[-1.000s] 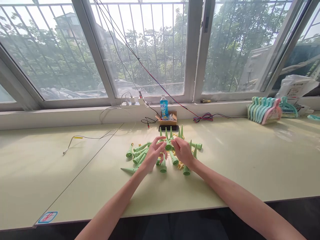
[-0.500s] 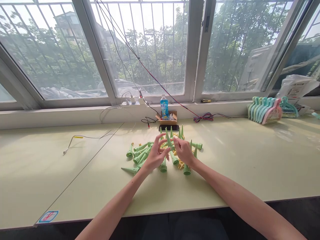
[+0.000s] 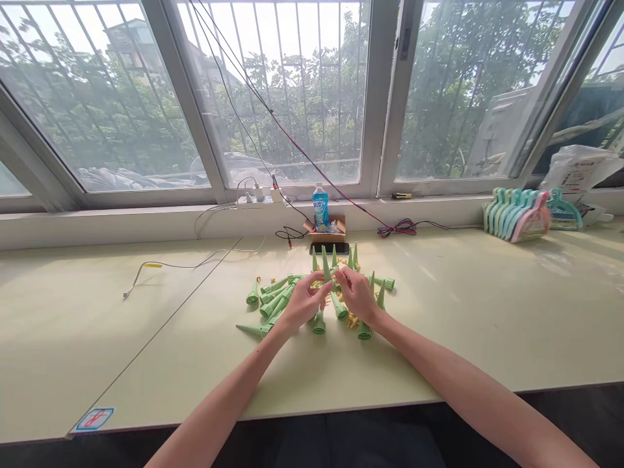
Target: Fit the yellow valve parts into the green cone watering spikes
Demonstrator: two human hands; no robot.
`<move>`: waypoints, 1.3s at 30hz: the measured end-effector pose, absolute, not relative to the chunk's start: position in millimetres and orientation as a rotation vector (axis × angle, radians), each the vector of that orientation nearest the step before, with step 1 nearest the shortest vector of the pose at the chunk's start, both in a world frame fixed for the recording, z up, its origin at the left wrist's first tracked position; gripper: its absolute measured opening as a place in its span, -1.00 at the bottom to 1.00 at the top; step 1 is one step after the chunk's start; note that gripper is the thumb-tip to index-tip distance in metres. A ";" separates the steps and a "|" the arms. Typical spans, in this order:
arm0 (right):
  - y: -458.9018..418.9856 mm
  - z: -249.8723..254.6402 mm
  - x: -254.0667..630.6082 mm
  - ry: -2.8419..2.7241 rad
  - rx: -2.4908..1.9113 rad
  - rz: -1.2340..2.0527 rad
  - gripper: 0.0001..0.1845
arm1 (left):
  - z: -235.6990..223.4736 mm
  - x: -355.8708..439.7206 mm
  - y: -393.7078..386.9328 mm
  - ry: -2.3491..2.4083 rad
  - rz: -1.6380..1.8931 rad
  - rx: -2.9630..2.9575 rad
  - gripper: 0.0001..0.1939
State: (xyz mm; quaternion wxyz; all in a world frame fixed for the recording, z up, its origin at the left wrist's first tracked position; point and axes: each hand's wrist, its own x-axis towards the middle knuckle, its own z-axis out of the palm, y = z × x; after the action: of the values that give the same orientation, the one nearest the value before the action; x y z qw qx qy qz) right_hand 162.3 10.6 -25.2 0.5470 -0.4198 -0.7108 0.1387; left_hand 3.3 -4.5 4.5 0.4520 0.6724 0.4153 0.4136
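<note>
My left hand [image 3: 305,299] grips a green plastic cone-shaped spike [image 3: 325,264] by its lower end, tip pointing up. Close on its right, my right hand [image 3: 357,291] is closed with fingers pinched; whatever lies between them is hidden. Around both hands lies a pile of similar green spikes [image 3: 277,304], some on their sides and some standing point up. Small yellow pieces [image 3: 351,320] are scattered among them, partly covered by my right hand.
Behind the pile lie a black phone [image 3: 329,248] and a small cardboard box [image 3: 334,238] with a blue bottle [image 3: 320,208]. Cables [image 3: 397,227] run along the wall. Pastel hangers [image 3: 517,214] stand at the back right. The table's front edge is near my forearms.
The spike in my left hand has become more upright and slightly lower. My left fingers have closed in around its base, while my right hand has shifted only a little.
</note>
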 end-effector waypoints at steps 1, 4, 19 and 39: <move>9.9 -24.5 162.3 -1.689 -0.990 0.336 -0.50 | 3.5 3.2 -3.6 1.028 1.032 1.655 -0.58; 8.4 -23.1 162.2 -1.724 -0.962 0.367 -0.54 | 1.5 2.8 -1.1 1.027 1.072 1.622 -0.60; 11.4 -22.9 161.4 -1.748 -0.983 0.395 -0.56 | -8.7 3.6 0.8 0.994 1.260 1.923 -0.73; 11.4 -23.7 161.4 -1.775 -0.839 0.282 -0.68 | 7.1 6.9 -6.8 0.955 1.204 1.525 -0.58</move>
State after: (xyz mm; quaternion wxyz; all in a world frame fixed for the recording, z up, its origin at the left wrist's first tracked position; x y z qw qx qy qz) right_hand 161.4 11.4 -23.7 0.5472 -0.3539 -0.7491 0.1191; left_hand 6.9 -6.8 7.1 0.4691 0.6219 0.3897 0.4912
